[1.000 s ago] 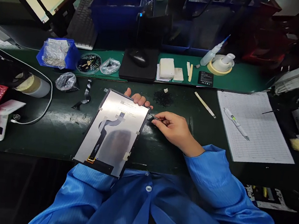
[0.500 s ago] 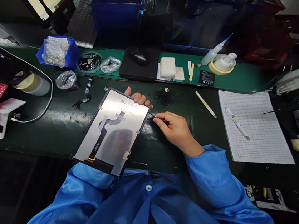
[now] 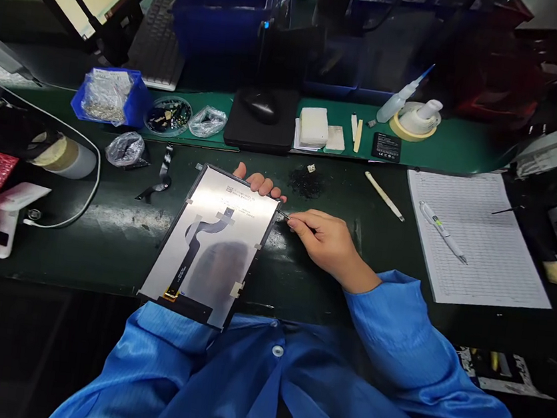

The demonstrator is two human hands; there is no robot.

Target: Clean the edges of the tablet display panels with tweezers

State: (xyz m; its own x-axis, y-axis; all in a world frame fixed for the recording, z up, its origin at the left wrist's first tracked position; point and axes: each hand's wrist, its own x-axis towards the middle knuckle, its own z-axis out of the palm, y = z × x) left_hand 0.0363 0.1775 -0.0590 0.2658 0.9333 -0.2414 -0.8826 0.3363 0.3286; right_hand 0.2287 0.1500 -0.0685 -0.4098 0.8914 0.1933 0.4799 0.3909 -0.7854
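Note:
A silver-backed display panel [image 3: 214, 242] with a black flex cable across it is tilted up over the dark bench. My left hand [image 3: 257, 183] holds it from behind, with only the fingertips showing over its top edge. My right hand [image 3: 327, 243] rests on the bench to the right of the panel, pinched on thin metal tweezers [image 3: 285, 217]. The tweezer tips touch the panel's upper right edge.
A small heap of black scraps [image 3: 304, 182] lies just beyond the hands. To the right are a ruled paper sheet [image 3: 476, 238] with a pen [image 3: 440, 229] and a white stick [image 3: 383, 195]. At left sit a loose flex cable [image 3: 158, 182], plastic bags, a blue parts bin [image 3: 107, 97] and a white device [image 3: 9, 215].
Almost nothing has changed; my right hand has crept slightly along the panel's right edge with the tweezers, and the panel stays held.

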